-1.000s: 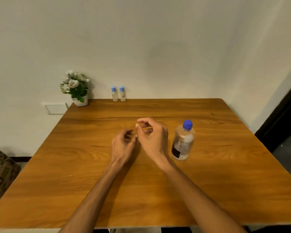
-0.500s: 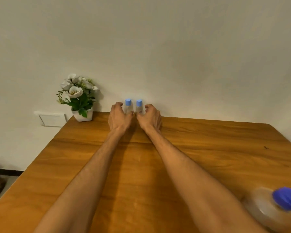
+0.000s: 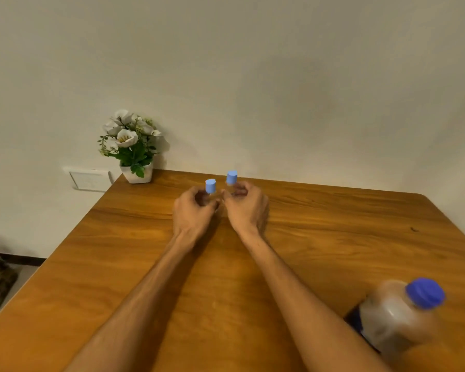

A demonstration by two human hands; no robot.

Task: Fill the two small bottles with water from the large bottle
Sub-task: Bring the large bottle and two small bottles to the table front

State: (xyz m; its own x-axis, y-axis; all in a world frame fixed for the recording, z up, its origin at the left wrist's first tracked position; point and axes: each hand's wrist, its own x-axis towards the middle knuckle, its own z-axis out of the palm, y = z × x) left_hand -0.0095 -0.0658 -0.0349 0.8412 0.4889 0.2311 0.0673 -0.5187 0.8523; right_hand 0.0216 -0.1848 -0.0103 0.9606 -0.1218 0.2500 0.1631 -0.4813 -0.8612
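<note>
Each small bottle is grasped, one by the left hand point(image 3: 192, 213), capped point(image 3: 210, 186), one by the right hand point(image 3: 249, 208), capped point(image 3: 231, 177), well beyond the large bottle point(image 3: 397, 318). Both are best kept upright and set down near it, caps still on.

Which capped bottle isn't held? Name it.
The large bottle, dark-blue cap, standing alone near right. Both small bottles, light-blue caps, sit in the left hand and right hand.

Wooden table point(image 3: 333, 237), white flower pot point(image 3: 137, 175) at far-left corner, large bottle point(image 3: 395, 318) near right
</note>
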